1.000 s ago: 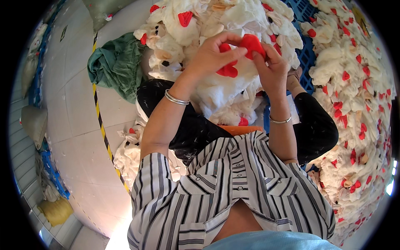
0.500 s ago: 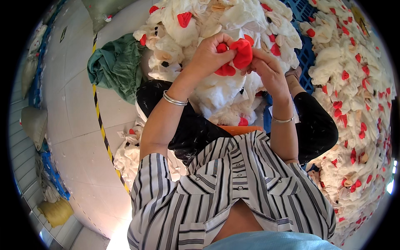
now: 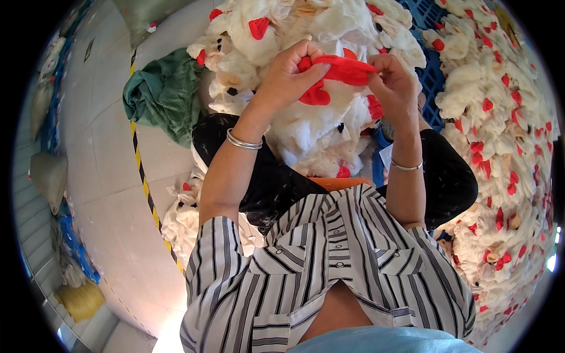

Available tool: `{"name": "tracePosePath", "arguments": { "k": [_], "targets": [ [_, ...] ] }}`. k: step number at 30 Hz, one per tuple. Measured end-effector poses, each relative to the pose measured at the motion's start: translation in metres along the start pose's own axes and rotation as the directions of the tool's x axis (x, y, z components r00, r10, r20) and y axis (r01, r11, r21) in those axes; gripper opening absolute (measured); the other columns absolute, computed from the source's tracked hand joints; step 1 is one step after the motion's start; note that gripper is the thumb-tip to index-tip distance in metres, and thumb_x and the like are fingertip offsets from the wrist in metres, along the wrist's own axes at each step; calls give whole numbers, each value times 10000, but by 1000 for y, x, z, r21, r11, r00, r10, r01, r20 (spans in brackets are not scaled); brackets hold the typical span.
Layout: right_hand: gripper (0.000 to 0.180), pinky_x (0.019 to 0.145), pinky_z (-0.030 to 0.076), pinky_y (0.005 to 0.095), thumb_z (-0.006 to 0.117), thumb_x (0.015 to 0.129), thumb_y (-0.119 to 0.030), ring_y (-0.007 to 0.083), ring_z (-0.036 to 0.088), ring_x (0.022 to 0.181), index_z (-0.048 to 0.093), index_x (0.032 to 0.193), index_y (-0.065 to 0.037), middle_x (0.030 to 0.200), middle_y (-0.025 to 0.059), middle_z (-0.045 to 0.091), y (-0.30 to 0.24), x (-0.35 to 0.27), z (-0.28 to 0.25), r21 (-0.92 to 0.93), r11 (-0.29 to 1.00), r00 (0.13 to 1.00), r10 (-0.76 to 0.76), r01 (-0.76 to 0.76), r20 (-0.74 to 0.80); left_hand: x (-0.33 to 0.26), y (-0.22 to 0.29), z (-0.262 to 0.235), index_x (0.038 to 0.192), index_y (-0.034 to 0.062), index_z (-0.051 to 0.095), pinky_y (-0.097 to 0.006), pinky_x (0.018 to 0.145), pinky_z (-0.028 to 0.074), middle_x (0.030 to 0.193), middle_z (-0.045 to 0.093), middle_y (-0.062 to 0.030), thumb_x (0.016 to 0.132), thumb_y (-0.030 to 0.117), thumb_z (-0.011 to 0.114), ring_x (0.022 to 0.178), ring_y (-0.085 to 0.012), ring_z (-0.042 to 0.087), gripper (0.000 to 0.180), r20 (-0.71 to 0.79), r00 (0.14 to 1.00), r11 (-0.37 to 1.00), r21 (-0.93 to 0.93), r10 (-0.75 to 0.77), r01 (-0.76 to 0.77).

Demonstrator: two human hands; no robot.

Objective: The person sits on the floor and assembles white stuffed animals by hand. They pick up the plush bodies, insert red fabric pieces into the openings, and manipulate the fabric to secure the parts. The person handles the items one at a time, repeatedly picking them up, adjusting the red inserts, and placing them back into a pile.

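The largest item in view is a heap of white plush pieces (image 3: 465,109), by which the right side is filled; red patches are scattered through it. A smaller pile of white plush pieces (image 3: 312,138) is located directly ahead of the seated person. Between the two, the wall of a blue lattice crate (image 3: 434,88) is exposed. A crumpled green cloth (image 3: 165,94) is placed left of the nearer pile.

Above that pile, a red fabric piece (image 3: 347,70) is suspended between both hands. One end is pinched between thumb and fingers by the left hand (image 3: 294,72); the other end is pinched by the right hand (image 3: 395,82).

Caution: if the pull is made too hard or uneven, the fabric may be overstretched or a seam may be parted. If either pinch is loosened under tension, the piece may be snapped free and dropped onto the pile, where it could be confused with similar red patches.

The piece is bright red, soft and matte, and is drawn into a narrow, roughly level band with folds along its length. A rounded red flap (image 3: 316,96) is seen hanging below the left hand; whether it is joined to the band cannot be told.
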State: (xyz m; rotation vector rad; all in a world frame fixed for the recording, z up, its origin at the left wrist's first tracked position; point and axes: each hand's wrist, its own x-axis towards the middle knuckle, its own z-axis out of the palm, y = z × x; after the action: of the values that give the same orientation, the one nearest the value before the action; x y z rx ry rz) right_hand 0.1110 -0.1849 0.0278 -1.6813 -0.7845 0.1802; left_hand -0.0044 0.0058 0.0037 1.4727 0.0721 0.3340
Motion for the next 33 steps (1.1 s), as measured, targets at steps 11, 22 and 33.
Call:
{"name": "tracePosePath", "arguments": {
  "k": [11,22,33],
  "targets": [
    [151,702,469,202,582,829,34,60,567,749,620,971,-1,878,-4,632,-32,-1,15,60,998,996,30,-25,-83,-3,11,5,990,40,588,-182,603,494,837,617,40,919,82,609,684,-1,544,85,133,973,982,36,-187,183],
    [195,643,437,165,658,891,-69,33,528,726,628,1073,-8,825,-21,591,-33,-12,7,123,934,942,328,-335,70,-6,6,-6,1135,29,661,-185,594,489,840,663,33,932,150,622,666,-15,576,239,-71,997,1000,-1,11,-11],
    [147,692,489,255,598,931,-113,92,602,784,681,997,-11,881,36,674,23,-9,-50,-11,998,938,54,-62,-342,-3,11,-43,921,38,686,-217,516,431,745,608,25,943,233,582,591,-52,521,222,-400,912,995,61,96,-77]
  ]
}}
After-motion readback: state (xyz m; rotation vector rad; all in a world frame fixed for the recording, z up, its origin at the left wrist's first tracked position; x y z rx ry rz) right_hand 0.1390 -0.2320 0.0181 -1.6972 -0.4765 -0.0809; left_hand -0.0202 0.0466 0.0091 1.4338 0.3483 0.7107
